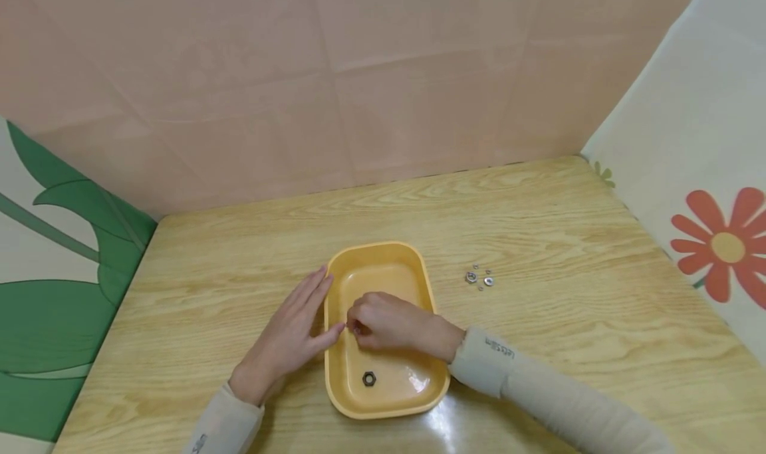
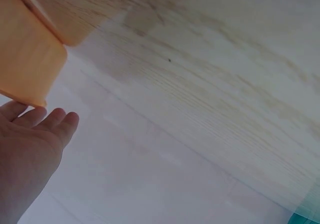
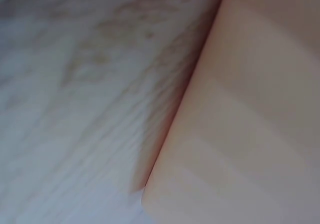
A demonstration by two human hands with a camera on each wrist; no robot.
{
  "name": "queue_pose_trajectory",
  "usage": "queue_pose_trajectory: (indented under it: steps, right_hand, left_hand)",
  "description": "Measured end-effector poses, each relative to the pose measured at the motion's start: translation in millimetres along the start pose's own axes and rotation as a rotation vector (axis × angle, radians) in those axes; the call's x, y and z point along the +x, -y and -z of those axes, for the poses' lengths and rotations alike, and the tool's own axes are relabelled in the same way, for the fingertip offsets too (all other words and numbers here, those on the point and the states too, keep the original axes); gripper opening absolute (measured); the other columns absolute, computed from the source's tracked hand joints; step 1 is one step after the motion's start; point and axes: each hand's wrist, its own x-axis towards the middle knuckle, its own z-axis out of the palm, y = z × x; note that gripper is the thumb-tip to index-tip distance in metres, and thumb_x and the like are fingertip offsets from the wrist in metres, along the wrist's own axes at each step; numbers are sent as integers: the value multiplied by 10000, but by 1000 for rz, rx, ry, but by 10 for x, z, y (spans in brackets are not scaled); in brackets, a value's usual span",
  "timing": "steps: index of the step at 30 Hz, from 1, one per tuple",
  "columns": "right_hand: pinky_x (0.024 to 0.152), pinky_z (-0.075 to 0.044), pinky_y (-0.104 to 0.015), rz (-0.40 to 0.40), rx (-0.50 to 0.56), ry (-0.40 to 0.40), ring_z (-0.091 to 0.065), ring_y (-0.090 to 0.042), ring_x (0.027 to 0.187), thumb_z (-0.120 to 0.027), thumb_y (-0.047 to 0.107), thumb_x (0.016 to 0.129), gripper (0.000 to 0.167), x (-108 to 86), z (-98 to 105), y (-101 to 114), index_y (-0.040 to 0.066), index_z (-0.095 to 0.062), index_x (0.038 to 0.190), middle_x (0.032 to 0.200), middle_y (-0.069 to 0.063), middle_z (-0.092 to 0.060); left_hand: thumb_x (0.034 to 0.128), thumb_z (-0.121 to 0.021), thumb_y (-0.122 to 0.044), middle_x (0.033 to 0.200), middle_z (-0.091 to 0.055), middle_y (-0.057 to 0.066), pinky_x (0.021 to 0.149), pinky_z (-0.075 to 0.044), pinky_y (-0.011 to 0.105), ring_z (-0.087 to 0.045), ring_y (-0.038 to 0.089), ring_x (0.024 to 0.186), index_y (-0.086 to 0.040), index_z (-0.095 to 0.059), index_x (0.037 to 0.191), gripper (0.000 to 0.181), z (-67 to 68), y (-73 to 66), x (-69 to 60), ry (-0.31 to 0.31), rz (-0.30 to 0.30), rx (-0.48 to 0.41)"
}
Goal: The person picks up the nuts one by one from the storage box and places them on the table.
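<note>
In the head view a yellow plastic tray (image 1: 383, 412) stands on the wooden table, with a dark hex nut (image 1: 369, 379) lying on its floor near the front. My left hand (image 1: 290, 331) rests along the tray's left rim, fingers extended and thumb reaching over the edge. The left wrist view shows the left fingertips (image 2: 72, 120) at the tray's orange-looking rim. Inside the tray is my right hand (image 1: 389, 321), its fingers curled downward close to the left thumb. Whatever lies between the right fingertips is hidden. The right wrist view does not show the hand.
Right of the tray, several silvery nuts lie in a loose group on the table (image 1: 538, 321), among them a larger nut (image 1: 471, 277) and a mid-sized nut (image 1: 489, 281). A pinkish sheet (image 1: 359, 95) rises behind the table, with printed panels at both sides.
</note>
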Motion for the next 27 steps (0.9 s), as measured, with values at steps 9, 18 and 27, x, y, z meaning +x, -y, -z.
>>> queue_pose_trajectory:
  steps: [9,18,27]
  right_hand:
    - [725,-524,-164,-46,-2,-31,-588,-30,749,-705,126,804,97,-10,25,13,135,-747,892,822,60,-702]
    - [720,-528,-157,-44,6,-62,-607,-38,759,-706,118,799,103,-14,64,23,123,-752,891,838,49,-714]
    - [735,-531,-164,-54,37,-69,-624,-53,784,-715,128,810,107,-31,103,35,126,-754,909,866,49,-716]
  left_hand:
    - [942,-592,-490,1657,-212,123,1221,-272,523,-264,348,1505,-38,-280,1558,825,2,-3,1,-9,-11,5]
    - [947,-585,-496,1666,-193,99,1236,-249,488,-241,315,1520,-67,-260,1570,823,8,-5,-3,18,23,-5]
    - [948,-585,-493,1668,-188,93,1236,-248,486,-236,313,1522,-66,-258,1570,823,9,-9,-4,24,25,-12]
